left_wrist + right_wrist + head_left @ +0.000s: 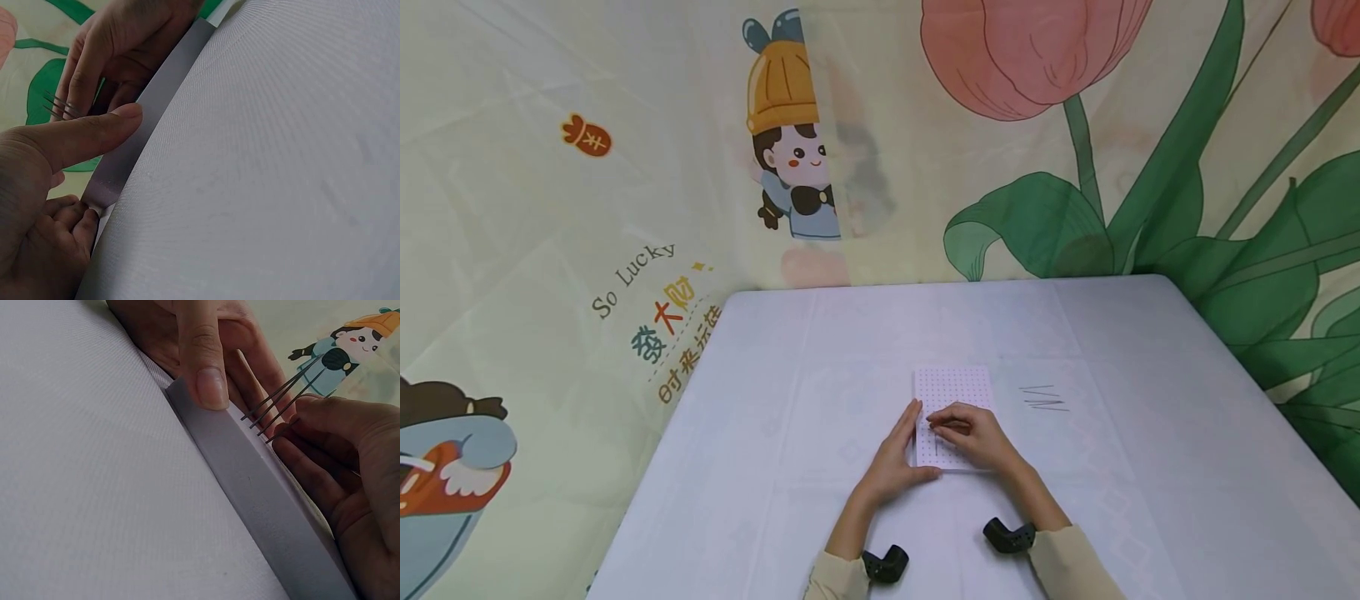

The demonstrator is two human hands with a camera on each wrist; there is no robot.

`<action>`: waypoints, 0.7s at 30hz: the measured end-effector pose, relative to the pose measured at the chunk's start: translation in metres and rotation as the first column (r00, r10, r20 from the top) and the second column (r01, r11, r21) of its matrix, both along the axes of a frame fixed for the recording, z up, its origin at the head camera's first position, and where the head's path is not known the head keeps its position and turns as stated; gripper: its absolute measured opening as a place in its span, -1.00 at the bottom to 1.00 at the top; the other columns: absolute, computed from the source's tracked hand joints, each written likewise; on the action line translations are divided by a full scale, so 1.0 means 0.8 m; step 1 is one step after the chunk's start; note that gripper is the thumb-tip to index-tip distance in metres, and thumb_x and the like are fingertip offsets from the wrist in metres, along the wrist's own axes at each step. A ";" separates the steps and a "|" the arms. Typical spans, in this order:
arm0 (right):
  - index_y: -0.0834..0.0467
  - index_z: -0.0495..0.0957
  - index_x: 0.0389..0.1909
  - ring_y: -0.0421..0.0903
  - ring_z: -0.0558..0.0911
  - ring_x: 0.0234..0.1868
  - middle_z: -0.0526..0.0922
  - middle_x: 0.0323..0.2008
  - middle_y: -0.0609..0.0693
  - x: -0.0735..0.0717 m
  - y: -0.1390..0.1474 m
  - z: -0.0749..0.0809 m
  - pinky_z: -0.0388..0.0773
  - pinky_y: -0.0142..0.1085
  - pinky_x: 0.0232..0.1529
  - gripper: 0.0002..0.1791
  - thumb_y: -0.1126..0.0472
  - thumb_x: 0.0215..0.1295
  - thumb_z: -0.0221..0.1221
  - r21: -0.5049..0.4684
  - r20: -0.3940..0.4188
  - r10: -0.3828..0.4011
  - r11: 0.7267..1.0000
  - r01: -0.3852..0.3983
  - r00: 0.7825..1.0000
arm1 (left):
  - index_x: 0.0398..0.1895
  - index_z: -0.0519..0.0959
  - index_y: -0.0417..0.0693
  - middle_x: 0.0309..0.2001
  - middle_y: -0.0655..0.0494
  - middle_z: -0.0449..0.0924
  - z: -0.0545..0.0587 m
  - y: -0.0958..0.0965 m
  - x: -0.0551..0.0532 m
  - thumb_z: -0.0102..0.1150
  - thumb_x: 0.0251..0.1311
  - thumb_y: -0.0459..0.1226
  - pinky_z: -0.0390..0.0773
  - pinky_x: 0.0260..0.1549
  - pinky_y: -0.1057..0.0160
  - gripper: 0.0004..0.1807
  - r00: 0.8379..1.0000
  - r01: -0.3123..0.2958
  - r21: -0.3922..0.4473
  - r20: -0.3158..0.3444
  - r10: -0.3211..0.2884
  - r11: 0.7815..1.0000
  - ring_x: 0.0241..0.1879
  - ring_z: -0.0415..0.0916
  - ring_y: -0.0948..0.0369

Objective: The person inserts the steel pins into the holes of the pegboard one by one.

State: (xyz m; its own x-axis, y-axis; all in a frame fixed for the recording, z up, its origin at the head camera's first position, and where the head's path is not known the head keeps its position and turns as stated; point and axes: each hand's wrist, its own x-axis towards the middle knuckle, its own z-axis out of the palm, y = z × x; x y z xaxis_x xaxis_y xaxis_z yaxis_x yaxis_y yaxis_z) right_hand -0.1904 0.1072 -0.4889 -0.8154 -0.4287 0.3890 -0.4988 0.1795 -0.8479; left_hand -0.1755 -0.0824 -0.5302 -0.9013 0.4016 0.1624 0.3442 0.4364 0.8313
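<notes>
A white pegboard (953,385) with rows of small holes lies on the table. My left hand (897,460) rests against its near left corner, fingers along the left side and thumb on the front side. Over the board's left half, my right hand (967,433) pinches a thin metal pin (275,435) between thumb and fingertips, its lower end close to the board top. Beside it, several thin pins (278,391) stand slightly slanted on the board in the right wrist view. The fingers partly hide the holes.
Several loose thin pins (1043,400) lie on the white tablecloth (820,375) to the right of the board. Black wrist devices (886,565) sit at both wrists. Behind the table hangs a printed cloth (880,150) with a tulip and a cartoon figure.
</notes>
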 end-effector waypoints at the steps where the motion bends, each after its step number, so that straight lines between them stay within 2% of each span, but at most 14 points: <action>1: 0.43 0.57 -0.20 0.13 0.63 -0.20 0.63 -0.27 0.24 0.000 0.001 0.000 0.57 -0.32 -0.14 -0.79 0.51 0.10 0.18 -0.004 -0.014 0.000 1.000 0.000 1.000 | 0.46 -0.08 0.02 0.45 0.09 -0.16 0.000 0.000 0.000 0.46 -0.19 -0.11 -0.01 0.31 0.10 0.16 1.000 0.001 0.004 0.001 -0.001 1.000 0.39 -0.15 0.13; 4: 0.44 0.57 -0.19 0.14 0.62 -0.19 0.62 -0.26 0.25 0.000 0.004 0.000 0.57 -0.31 -0.13 -0.78 0.51 0.10 0.18 -0.028 -0.033 -0.012 1.000 0.011 0.999 | 0.46 -0.08 0.04 0.45 0.10 -0.16 -0.001 0.000 0.000 0.46 -0.19 -0.12 -0.01 0.31 0.11 0.16 1.000 0.001 0.009 0.008 -0.001 1.000 0.39 -0.16 0.14; 6: 0.43 0.56 -0.19 0.14 0.61 -0.16 0.62 -0.24 0.24 0.000 0.009 0.001 0.56 -0.32 -0.12 -0.79 0.50 0.11 0.18 -0.051 -0.017 -0.040 0.998 0.039 0.999 | 0.46 -0.08 0.05 0.45 0.10 -0.16 -0.001 0.000 0.000 0.46 -0.20 -0.13 -0.01 0.31 0.09 0.16 1.000 0.000 0.009 0.008 0.000 1.000 0.39 -0.16 0.14; 11: 0.34 0.59 -0.20 0.06 0.58 -0.12 0.61 -0.21 0.18 -0.007 0.033 -0.005 0.52 -0.40 -0.07 -0.81 0.43 0.14 0.19 -0.084 0.032 -0.182 0.979 0.184 0.983 | 0.46 -0.09 0.08 0.45 0.12 -0.17 0.000 0.000 0.001 0.46 -0.20 -0.17 -0.04 0.31 0.07 0.16 1.000 -0.014 -0.001 0.027 0.014 1.000 0.40 -0.18 0.16; 15: 0.20 0.63 -0.28 -0.09 0.55 -0.18 0.62 -0.26 0.05 -0.021 0.067 -0.021 0.48 -0.41 -0.09 -0.88 0.31 0.14 0.23 -0.034 -0.013 -0.340 0.940 0.340 0.940 | 0.46 -0.09 0.08 0.45 0.14 -0.17 0.002 0.002 0.000 0.47 -0.22 -0.21 -0.06 0.32 0.08 0.17 0.998 -0.028 0.001 0.047 0.028 1.000 0.40 -0.20 0.19; 18: 0.14 0.64 -0.33 -0.16 0.52 -0.24 0.62 -0.31 -0.03 -0.027 0.095 -0.030 0.47 -0.37 -0.18 -0.91 0.24 0.12 0.26 0.034 -0.071 -0.446 0.893 0.449 0.892 | 0.46 -0.08 0.07 0.45 0.16 -0.18 0.003 0.003 0.000 0.48 -0.23 -0.23 -0.07 0.32 0.09 0.18 0.998 -0.034 0.000 0.060 0.034 0.999 0.40 -0.21 0.21; 21: 0.13 0.65 -0.35 -0.19 0.48 -0.28 0.62 -0.35 -0.05 -0.029 0.123 -0.036 0.45 -0.42 -0.28 -0.90 0.22 0.10 0.29 0.086 -0.130 -0.522 0.841 0.534 0.843 | 0.46 -0.08 0.05 0.45 0.17 -0.18 0.002 0.003 0.000 0.48 -0.23 -0.23 -0.07 0.32 0.11 0.18 0.997 -0.032 -0.006 0.065 0.032 0.999 0.40 -0.22 0.22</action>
